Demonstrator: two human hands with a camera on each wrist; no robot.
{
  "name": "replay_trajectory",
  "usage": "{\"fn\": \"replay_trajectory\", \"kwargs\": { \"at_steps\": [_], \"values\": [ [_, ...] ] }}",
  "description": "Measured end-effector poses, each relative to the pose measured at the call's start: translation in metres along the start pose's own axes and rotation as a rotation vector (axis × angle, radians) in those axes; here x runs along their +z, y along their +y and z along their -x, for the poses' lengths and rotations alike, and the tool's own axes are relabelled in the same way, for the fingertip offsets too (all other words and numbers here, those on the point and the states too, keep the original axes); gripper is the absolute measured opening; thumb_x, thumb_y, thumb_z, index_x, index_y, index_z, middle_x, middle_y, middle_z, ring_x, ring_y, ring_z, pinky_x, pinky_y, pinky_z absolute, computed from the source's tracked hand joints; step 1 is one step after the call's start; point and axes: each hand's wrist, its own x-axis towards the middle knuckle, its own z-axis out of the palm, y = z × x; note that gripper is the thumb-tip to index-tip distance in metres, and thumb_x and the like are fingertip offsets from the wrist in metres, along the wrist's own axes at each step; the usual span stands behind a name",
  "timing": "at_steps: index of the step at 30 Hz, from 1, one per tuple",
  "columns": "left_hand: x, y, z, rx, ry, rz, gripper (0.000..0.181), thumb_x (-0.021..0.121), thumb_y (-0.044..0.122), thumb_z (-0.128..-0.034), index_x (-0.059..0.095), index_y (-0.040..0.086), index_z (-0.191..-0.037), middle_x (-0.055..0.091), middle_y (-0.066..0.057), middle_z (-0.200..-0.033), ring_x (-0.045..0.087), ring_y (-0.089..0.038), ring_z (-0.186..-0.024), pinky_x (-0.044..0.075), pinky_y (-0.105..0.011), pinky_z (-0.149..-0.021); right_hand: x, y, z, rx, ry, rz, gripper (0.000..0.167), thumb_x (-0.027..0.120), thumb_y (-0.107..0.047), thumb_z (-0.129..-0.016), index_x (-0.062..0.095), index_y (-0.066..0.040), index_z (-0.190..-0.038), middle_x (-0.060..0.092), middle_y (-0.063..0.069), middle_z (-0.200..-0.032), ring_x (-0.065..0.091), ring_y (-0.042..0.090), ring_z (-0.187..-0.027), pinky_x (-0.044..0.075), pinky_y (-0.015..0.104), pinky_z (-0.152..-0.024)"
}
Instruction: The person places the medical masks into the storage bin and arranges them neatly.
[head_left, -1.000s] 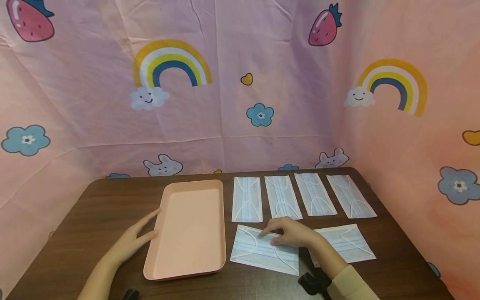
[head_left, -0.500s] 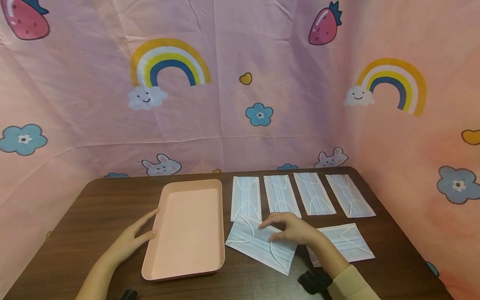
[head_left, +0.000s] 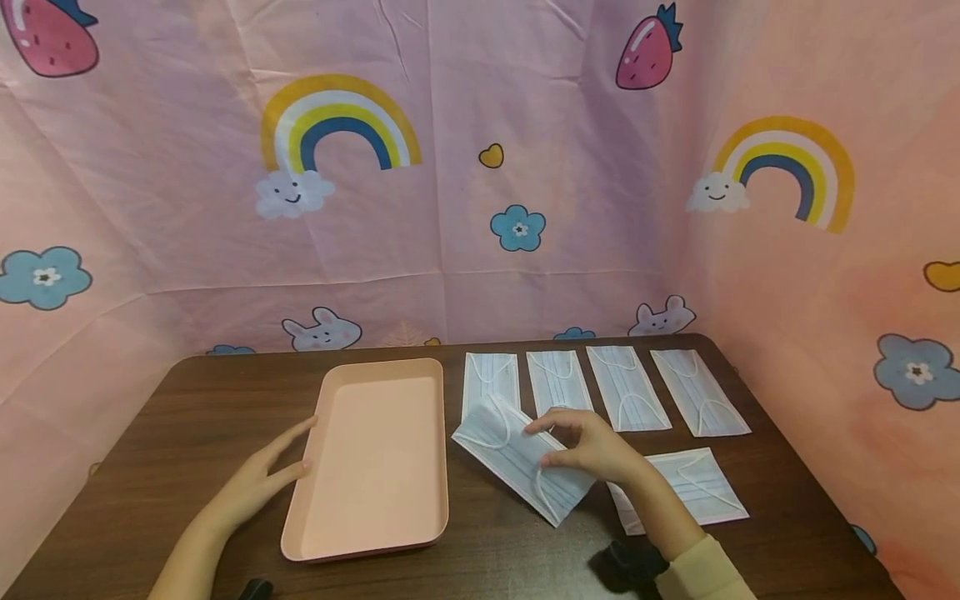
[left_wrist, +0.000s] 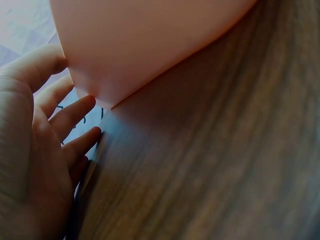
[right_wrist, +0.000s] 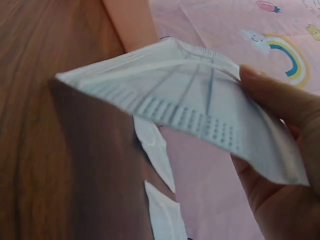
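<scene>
A light blue face mask with white ear loops hangs tilted above the table, pinched by my right hand near its upper right edge. In the right wrist view the thumb lies over the mask and the other fingers are partly behind it. My left hand touches the left rim of a shallow pink tray with its fingers spread and fairly straight. Seen from the left wrist, those fingers rest against the outer wall of the tray. Nothing lies in the tray.
Several more masks lie flat in a row at the back right, among them an upright one and a slanted one. Another mask lies partly under the right forearm. A patterned cloth hangs behind the brown table.
My right hand has lifted the mask off the table, turning it and moving it slightly up and away. My left hand stays at the tray's rim.
</scene>
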Motion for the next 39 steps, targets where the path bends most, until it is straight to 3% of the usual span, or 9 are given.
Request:
{"fn": "replay_trajectory", "kwargs": {
  "at_steps": [14, 21, 26, 32, 39],
  "values": [
    [0.0, 0.001, 0.001, -0.004, -0.001, 0.018, 0.061, 0.06, 0.02, -0.0942, 0.034, 0.021, -0.15, 0.029, -0.019, -0.151, 0.019, -0.053, -0.134, 0.017, -0.076, -0.092, 0.01, -0.02, -0.014, -0.105, 0.179, -0.103, 0.042, 0.076, 0.011, -0.074, 0.064, 0.007, -0.113, 0.065, 0.019, -0.109, 0.063, 0.018, -0.093, 0.052, 0.027, -0.078],
    [0.0, 0.001, 0.0, 0.01, 0.007, 0.005, 0.061, 0.061, 0.02, -0.0938, 0.035, 0.022, -0.149, 0.031, -0.019, -0.151, 0.022, -0.05, -0.133, 0.02, -0.073, -0.095, 0.021, -0.031, -0.026, -0.035, 0.258, -0.157, 0.042, 0.076, 0.007, -0.076, 0.063, 0.005, -0.115, 0.066, 0.019, -0.101, 0.064, 0.018, -0.079, 0.055, 0.03, -0.061],
    [-0.001, 0.0, -0.001, 0.019, 0.012, -0.007, 0.061, 0.061, 0.019, -0.0937, 0.036, 0.021, -0.149, 0.032, -0.019, -0.15, 0.024, -0.05, -0.132, 0.021, -0.071, -0.096, 0.031, -0.034, -0.037, -0.076, 0.313, -0.192, 0.042, 0.076, 0.01, -0.074, 0.061, 0.009, -0.114, 0.066, 0.017, -0.097, 0.062, 0.016, -0.077, 0.054, 0.029, -0.063],
    [-0.001, -0.002, -0.002, 0.015, 0.01, -0.001, 0.061, 0.061, 0.019, -0.0938, 0.035, 0.022, -0.149, 0.032, -0.019, -0.15, 0.024, -0.049, -0.132, 0.021, -0.071, -0.096, 0.043, -0.037, -0.049, -0.081, 0.364, -0.226, 0.043, 0.076, 0.008, -0.074, 0.062, 0.007, -0.115, 0.066, 0.012, -0.109, 0.062, 0.016, -0.086, 0.053, 0.027, -0.066],
    [-0.001, -0.004, -0.002, 0.012, 0.005, 0.006, 0.062, 0.062, 0.019, -0.0937, 0.035, 0.022, -0.149, 0.031, -0.019, -0.151, 0.023, -0.049, -0.133, 0.021, -0.073, -0.095, 0.06, -0.042, -0.061, 0.019, 0.397, -0.263, 0.044, 0.076, 0.008, -0.075, 0.063, 0.004, -0.117, 0.064, 0.017, -0.102, 0.066, 0.018, -0.075, 0.055, 0.033, -0.059]
  ]
}}
